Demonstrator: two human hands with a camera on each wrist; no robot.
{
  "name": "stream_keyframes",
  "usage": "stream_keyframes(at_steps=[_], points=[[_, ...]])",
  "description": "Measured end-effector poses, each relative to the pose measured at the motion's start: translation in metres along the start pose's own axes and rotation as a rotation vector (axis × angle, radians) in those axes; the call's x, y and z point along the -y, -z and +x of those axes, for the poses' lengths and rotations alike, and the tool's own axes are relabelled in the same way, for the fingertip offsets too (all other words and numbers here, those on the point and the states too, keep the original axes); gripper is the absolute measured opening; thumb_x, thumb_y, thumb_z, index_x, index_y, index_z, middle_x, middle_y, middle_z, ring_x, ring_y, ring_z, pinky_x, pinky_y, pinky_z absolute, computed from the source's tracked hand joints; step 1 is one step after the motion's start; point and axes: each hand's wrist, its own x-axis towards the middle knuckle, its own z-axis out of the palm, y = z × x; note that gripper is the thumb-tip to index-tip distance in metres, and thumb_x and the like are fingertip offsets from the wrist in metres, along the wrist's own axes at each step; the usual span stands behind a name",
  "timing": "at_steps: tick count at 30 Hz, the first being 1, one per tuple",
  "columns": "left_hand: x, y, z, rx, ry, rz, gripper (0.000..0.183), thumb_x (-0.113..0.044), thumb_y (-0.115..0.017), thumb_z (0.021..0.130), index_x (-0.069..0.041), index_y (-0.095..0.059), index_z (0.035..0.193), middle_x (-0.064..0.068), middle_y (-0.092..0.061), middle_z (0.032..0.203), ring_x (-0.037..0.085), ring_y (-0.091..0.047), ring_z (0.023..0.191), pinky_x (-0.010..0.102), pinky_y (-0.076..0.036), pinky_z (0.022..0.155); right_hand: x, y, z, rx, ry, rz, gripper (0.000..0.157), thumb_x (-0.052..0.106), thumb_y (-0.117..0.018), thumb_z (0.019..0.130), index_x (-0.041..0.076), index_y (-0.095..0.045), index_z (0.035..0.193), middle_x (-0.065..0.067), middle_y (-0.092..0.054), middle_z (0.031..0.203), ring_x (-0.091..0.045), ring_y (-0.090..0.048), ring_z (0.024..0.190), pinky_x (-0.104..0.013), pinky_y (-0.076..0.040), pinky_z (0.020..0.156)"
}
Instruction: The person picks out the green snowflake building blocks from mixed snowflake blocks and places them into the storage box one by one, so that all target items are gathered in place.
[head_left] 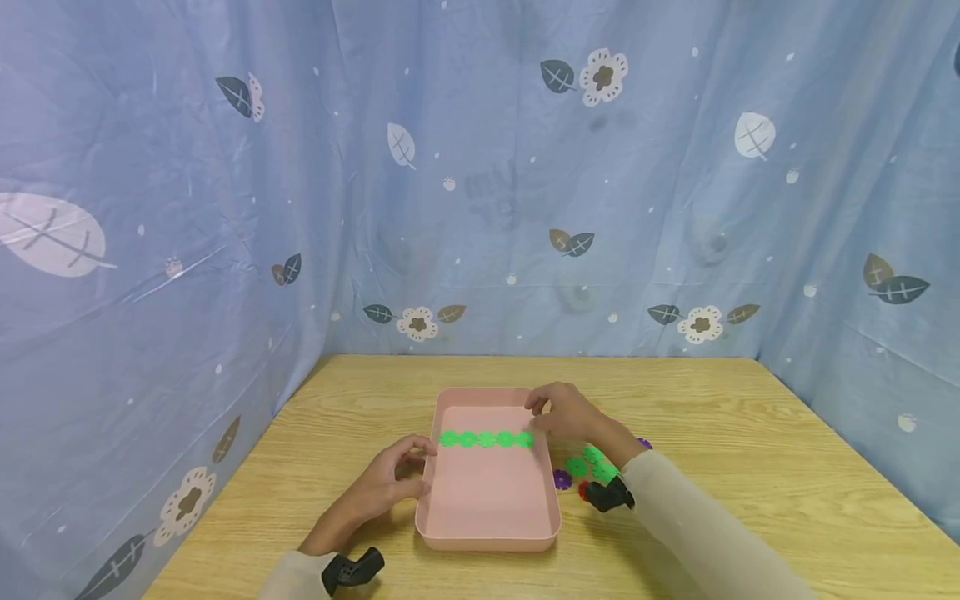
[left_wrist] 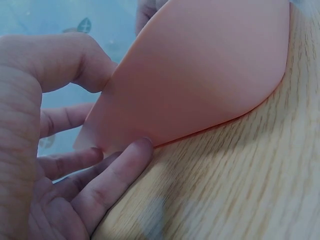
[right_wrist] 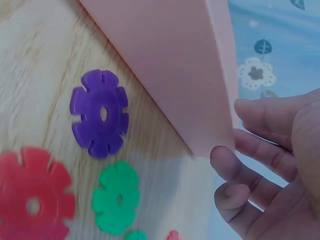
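Observation:
A pink rectangular tray [head_left: 487, 508] lies on the table between my hands. Across its far half stretches a row of several linked green flower-shaped discs [head_left: 487, 439]. At the tray's left wall is my left hand [head_left: 386, 475], fingers spread and loosely bent; in the left wrist view its thumb meets the rim and a fingertip [left_wrist: 142, 150] touches the outer wall. My right hand [head_left: 566, 410] is over the far right rim with loosely bent fingers. The right wrist view shows its fingertips beside the tray edge [right_wrist: 220, 75], nothing gripped; whether they touch is unclear.
Loose flower discs lie right of the tray, partly under the right forearm: a purple disc [right_wrist: 102, 114], a red disc [right_wrist: 37, 200], a green disc [right_wrist: 116, 197] and several more. A blue patterned curtain [head_left: 487, 183] closes off the wooden table [head_left: 345, 392] behind and at the sides.

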Motion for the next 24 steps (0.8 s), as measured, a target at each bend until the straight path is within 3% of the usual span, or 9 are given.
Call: stream_keyframes(at_steps=[4, 12, 19, 24], points=[[0.001, 0.001, 0.000, -0.007, -0.001, 0.006, 0.048, -0.010, -0.069, 0.084, 0.001, -0.053, 0.128, 0.023, -0.055, 0.129, 0.032, -0.055, 0.106, 0.033, -0.052, 0.082, 0.000, 0.006, -0.006, -0.050, 0.005, 0.005, 0.027, 0.006, -0.071, 0.092, -0.002, -0.068, 0.118, -0.014, -0.068, 0.106, -0.020, -0.061, 0.084, -0.037, -0.052, 0.073], [0.002, 0.000, -0.003, 0.007, 0.002, 0.012, 0.048, -0.010, -0.068, 0.083, 0.001, -0.053, 0.128, 0.024, -0.054, 0.129, 0.033, -0.054, 0.106, 0.034, -0.052, 0.082, -0.006, 0.012, -0.026, -0.135, -0.030, 0.125, 0.031, 0.007, -0.070, 0.093, -0.002, -0.066, 0.122, -0.022, -0.065, 0.115, -0.031, -0.064, 0.077, -0.036, -0.052, 0.067], [0.000, 0.000, 0.000, -0.005, -0.012, 0.008, 0.049, -0.009, -0.069, 0.083, 0.002, -0.053, 0.128, 0.025, -0.055, 0.128, 0.033, -0.055, 0.106, 0.032, -0.052, 0.080, -0.009, 0.017, -0.040, -0.135, -0.052, 0.150, 0.030, 0.010, -0.071, 0.093, 0.004, -0.066, 0.123, -0.021, -0.065, 0.117, -0.021, -0.061, 0.078, -0.036, -0.052, 0.071], [-0.002, 0.000, -0.001, -0.005, -0.001, 0.001, 0.048, -0.009, -0.068, 0.082, 0.001, -0.053, 0.127, 0.025, -0.054, 0.131, 0.034, -0.055, 0.108, 0.032, -0.052, 0.081, -0.014, 0.013, -0.050, -0.136, -0.066, 0.175, 0.031, 0.011, -0.072, 0.092, 0.002, -0.066, 0.122, -0.021, -0.066, 0.114, -0.022, -0.064, 0.085, -0.036, -0.054, 0.074]])
